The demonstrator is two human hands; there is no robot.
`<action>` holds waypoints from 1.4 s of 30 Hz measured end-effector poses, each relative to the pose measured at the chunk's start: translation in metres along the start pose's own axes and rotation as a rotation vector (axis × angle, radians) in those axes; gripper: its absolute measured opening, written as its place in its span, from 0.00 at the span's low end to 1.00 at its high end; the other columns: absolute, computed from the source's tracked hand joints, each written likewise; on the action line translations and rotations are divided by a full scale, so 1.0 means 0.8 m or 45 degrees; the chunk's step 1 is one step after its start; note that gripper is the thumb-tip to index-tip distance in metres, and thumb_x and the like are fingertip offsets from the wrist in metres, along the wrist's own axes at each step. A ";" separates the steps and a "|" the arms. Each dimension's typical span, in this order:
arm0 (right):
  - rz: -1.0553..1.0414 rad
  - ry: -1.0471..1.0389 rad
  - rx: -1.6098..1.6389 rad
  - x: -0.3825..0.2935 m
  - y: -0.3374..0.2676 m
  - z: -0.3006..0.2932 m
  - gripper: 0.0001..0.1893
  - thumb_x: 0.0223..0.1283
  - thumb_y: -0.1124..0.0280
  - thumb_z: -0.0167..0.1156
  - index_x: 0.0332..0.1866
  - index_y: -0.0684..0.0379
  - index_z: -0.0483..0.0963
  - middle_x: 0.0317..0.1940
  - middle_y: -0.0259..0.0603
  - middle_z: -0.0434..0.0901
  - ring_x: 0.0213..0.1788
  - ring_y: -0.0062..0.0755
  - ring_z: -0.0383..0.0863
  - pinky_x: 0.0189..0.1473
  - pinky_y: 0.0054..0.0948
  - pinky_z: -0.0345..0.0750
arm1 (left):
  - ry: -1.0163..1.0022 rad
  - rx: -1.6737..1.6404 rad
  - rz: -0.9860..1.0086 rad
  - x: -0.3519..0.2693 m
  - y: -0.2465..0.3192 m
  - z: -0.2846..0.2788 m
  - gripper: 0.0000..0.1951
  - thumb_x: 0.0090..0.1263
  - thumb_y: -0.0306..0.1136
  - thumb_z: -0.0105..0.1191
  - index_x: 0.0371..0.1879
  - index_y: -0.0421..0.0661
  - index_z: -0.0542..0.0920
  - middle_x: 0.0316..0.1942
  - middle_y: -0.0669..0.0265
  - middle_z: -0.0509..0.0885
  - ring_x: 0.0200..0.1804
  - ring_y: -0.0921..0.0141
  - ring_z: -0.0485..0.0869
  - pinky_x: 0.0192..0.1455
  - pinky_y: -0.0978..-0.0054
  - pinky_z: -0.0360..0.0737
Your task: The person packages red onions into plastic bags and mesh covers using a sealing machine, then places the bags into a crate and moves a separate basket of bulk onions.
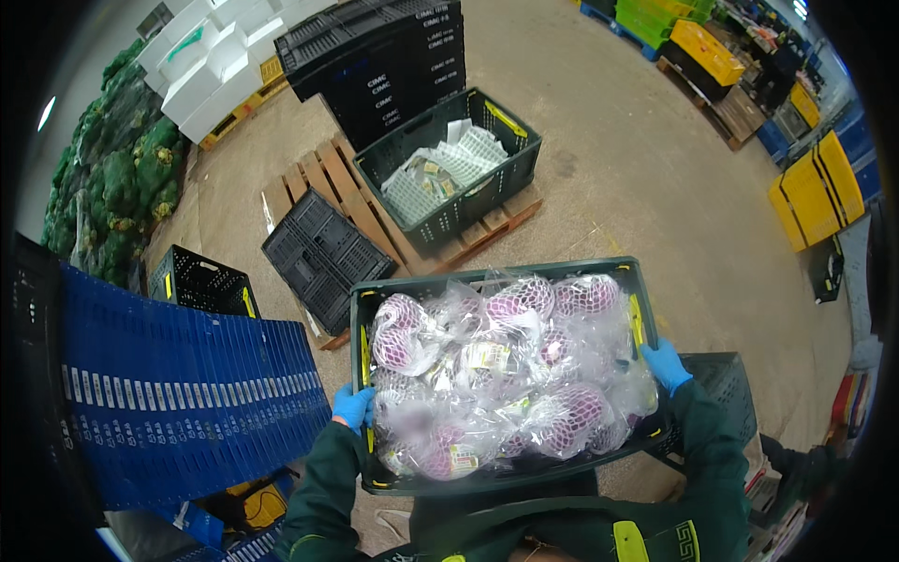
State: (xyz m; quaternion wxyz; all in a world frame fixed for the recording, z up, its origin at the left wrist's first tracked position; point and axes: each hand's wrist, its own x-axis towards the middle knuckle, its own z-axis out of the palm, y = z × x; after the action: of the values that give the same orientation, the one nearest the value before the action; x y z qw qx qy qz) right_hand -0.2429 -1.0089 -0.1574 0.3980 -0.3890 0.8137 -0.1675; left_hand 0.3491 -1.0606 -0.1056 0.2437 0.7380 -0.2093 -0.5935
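A dark green plastic crate (491,486) is held in front of my body, filled with purple produce in white foam nets and clear plastic bags (572,421). My left hand (353,407), in a blue glove, grips the crate's left end by the yellow handle. At the opposite end, my right hand (666,365), also gloved in blue, holds the rim below the other yellow handle. Fingers of both hands are partly hidden by the crate walls. Some of the bags bear printed labels.
Ahead, a wooden pallet (340,179) carries a green crate (449,183) with white packing sheets and a folded black crate (326,256). Behind stand stacked black crates (393,70). Blue crates (189,386) are stacked at left; another green crate (716,393) is by my right arm.
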 end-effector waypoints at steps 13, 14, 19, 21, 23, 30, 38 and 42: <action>-0.082 -0.070 -0.442 0.332 0.087 0.082 0.20 0.54 0.60 0.49 0.43 0.67 0.69 0.40 0.58 0.73 0.44 0.51 0.73 0.46 0.39 0.69 | 0.249 -0.285 -0.242 0.260 -0.277 0.205 0.10 0.58 0.35 0.53 0.28 0.43 0.69 0.13 0.67 0.69 0.11 0.74 0.67 0.13 0.75 0.66; -0.038 -0.059 -0.543 0.346 0.112 0.089 0.21 0.54 0.59 0.48 0.46 0.66 0.69 0.42 0.58 0.73 0.45 0.53 0.72 0.47 0.41 0.68 | 0.272 -0.262 -0.241 0.283 -0.296 0.221 0.10 0.58 0.35 0.52 0.29 0.42 0.70 0.14 0.66 0.70 0.12 0.74 0.67 0.13 0.75 0.67; 0.096 0.002 -0.188 0.372 0.165 0.153 0.20 0.53 0.64 0.53 0.49 0.65 0.68 0.43 0.50 0.75 0.45 0.38 0.75 0.48 0.30 0.70 | 0.043 0.293 -0.118 0.384 -0.393 0.223 0.14 0.59 0.33 0.51 0.40 0.37 0.72 0.29 0.61 0.77 0.26 0.72 0.75 0.27 0.76 0.72; -0.064 0.051 0.070 0.323 0.169 0.162 0.19 0.54 0.64 0.51 0.49 0.64 0.69 0.40 0.49 0.76 0.42 0.38 0.75 0.46 0.31 0.70 | -0.079 0.223 0.080 0.387 -0.406 0.205 0.17 0.60 0.38 0.51 0.41 0.37 0.75 0.31 0.60 0.79 0.32 0.71 0.78 0.35 0.75 0.76; -0.077 0.134 0.477 0.236 0.189 0.134 0.13 0.55 0.69 0.53 0.43 0.65 0.70 0.32 0.42 0.75 0.36 0.25 0.71 0.42 0.26 0.69 | -0.199 0.280 -0.138 0.337 -0.335 0.255 0.16 0.61 0.33 0.51 0.46 0.39 0.70 0.35 0.58 0.77 0.26 0.68 0.77 0.28 0.71 0.77; 1.130 0.802 1.596 -0.103 0.288 0.010 0.18 0.58 0.55 0.50 0.45 0.59 0.70 0.37 0.34 0.73 0.39 0.23 0.71 0.43 0.28 0.68 | -0.489 0.738 -0.544 0.225 -0.213 0.362 0.11 0.59 0.35 0.51 0.38 0.44 0.75 0.25 0.56 0.80 0.24 0.63 0.80 0.24 0.67 0.78; 0.765 1.576 2.943 -0.184 0.451 -0.097 0.30 0.52 0.51 0.56 0.55 0.61 0.63 0.54 0.46 0.64 0.54 0.40 0.64 0.59 0.40 0.62 | -1.526 2.140 0.511 0.167 -0.187 0.494 0.12 0.63 0.38 0.41 0.36 0.46 0.76 0.30 0.61 0.79 0.35 0.66 0.78 0.37 0.70 0.73; 0.625 1.940 3.068 -0.162 0.551 -0.030 0.08 0.59 0.65 0.51 0.30 0.57 0.71 0.25 0.37 0.72 0.29 0.34 0.70 0.44 0.38 0.72 | -1.078 1.677 -0.146 0.108 -0.198 0.560 0.15 0.64 0.42 0.40 0.40 0.46 0.75 0.33 0.58 0.80 0.35 0.61 0.79 0.36 0.65 0.74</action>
State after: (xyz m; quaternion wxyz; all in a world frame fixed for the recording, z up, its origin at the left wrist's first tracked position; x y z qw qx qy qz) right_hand -0.4328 -0.6275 -0.3319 -0.0262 0.5054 0.2359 -0.8296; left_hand -0.0681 -1.0363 -0.3480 -0.3756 0.4513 -0.5547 -0.5895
